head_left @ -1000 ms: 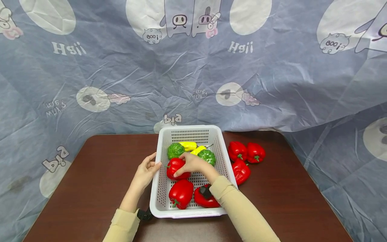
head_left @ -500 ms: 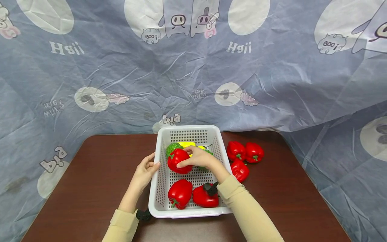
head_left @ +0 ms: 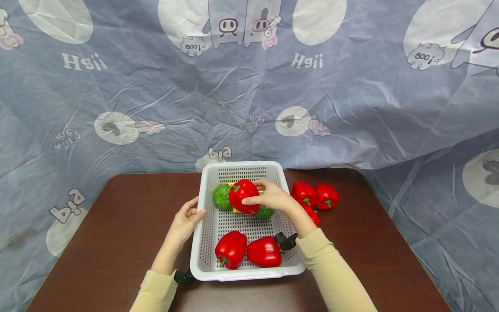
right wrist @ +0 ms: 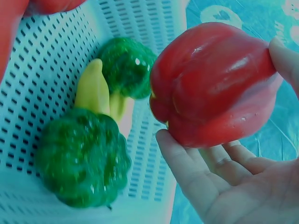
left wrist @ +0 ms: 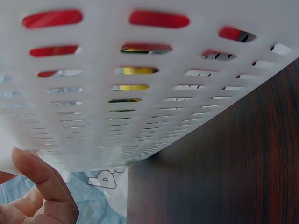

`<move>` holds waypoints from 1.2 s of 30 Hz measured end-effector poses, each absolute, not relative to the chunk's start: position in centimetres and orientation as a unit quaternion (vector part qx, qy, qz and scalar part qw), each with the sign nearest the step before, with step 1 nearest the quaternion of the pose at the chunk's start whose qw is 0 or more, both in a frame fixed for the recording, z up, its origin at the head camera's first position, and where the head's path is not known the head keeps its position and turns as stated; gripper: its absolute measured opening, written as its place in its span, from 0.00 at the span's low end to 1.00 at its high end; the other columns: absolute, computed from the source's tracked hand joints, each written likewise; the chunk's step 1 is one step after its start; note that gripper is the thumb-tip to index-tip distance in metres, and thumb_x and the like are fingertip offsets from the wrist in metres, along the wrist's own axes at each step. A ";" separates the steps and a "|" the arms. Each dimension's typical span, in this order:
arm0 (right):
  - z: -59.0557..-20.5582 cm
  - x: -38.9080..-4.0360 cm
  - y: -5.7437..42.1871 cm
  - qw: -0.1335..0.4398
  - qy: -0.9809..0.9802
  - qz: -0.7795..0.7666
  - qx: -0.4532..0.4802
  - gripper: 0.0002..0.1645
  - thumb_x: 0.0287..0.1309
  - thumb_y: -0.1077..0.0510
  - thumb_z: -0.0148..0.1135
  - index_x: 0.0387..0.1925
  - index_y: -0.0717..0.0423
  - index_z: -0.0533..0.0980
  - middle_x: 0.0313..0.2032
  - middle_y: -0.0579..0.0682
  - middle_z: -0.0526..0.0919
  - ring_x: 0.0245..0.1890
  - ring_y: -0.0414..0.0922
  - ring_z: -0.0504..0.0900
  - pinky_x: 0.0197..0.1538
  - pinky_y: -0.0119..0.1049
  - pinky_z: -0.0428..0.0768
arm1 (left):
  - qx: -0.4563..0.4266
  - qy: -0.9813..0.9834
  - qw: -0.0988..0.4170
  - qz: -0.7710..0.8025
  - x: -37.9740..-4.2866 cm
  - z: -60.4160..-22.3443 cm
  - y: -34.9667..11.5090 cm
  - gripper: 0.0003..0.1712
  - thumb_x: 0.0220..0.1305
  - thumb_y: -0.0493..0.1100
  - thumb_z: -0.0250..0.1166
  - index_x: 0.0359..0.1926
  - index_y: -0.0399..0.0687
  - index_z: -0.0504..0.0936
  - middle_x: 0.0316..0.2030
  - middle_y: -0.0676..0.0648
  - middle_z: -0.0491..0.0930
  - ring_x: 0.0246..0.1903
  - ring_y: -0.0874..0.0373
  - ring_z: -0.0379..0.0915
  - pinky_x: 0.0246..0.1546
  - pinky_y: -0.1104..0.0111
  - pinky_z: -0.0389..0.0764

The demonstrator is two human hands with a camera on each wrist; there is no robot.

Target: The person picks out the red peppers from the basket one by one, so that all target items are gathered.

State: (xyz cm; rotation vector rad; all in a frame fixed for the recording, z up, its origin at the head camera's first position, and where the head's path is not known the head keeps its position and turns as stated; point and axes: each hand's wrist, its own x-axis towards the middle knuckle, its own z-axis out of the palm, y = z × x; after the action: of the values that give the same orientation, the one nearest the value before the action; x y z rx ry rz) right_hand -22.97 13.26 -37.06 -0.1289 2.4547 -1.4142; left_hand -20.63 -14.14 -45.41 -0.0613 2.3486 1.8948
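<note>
Over the far half of the white basket (head_left: 196, 242), I hold a red pepper (head_left: 242, 196) in my right hand (head_left: 274, 197), thumb on one side and fingers on the other, the hand spread only as wide as the pepper between them; its green stem points up and to the left in the head view, and the right wrist view shows it raised clear of the basket's floor. My left hand (head_left: 183, 221) is at the basket's left rim, fingers bent and nearly closed, the rim pinched between them and the thumb. Below the held pepper, in the basket, lie a bumpy green vegetable (head_left: 222, 197), a second green vegetable (head_left: 265, 212) and some yellow vegetables (right wrist: 92, 86), partly hidden. At the near end of the basket two more lie side by side, a left pepper (head_left: 231, 250) and a right pepper (head_left: 264, 252). Outside, just beyond the right wall, a cluster of three red peppers (head_left: 326, 196) sits on the dark brown table (head_left: 148, 208), with a printed blue-grey cloth (head_left: 195, 99) hanging behind
</note>
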 end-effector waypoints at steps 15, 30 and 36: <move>-35.7 -21.8 18.4 0.105 0.845 -0.525 -0.002 0.46 0.56 0.44 0.69 0.69 0.59 0.62 0.64 0.60 0.72 0.60 0.56 0.73 0.60 0.52 0.75 | -0.024 0.775 0.065 0.628 -20.5 -45.4 -14.4 0.34 0.70 0.40 0.61 0.74 0.46 0.60 0.43 0.39 0.80 0.34 0.63 0.79 0.36 0.69 0.81; -35.5 -19.4 24.9 0.035 0.833 -0.549 0.058 0.47 0.62 0.42 0.63 0.73 0.60 0.56 0.66 0.62 0.69 0.56 0.52 0.76 0.52 0.33 0.78 | -0.023 0.772 0.065 0.632 -20.4 -45.2 -14.2 0.34 0.70 0.40 0.61 0.74 0.45 0.60 0.43 0.38 0.80 0.34 0.63 0.78 0.35 0.70 0.80; -36.1 -18.1 27.7 0.016 0.818 -0.566 0.098 0.50 0.64 0.41 0.61 0.75 0.61 0.52 0.69 0.62 0.64 0.53 0.42 0.75 0.54 0.27 0.77 | -0.021 0.774 0.061 0.630 -20.4 -45.3 -14.1 0.34 0.70 0.39 0.61 0.73 0.44 0.61 0.42 0.39 0.81 0.33 0.62 0.78 0.35 0.71 0.79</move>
State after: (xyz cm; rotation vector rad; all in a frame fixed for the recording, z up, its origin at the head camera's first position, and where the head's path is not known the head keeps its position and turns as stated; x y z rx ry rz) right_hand -18.09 27.69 -36.15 0.3040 2.5448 -1.7600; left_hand -20.44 -14.11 -45.29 -0.0624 2.3419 1.9044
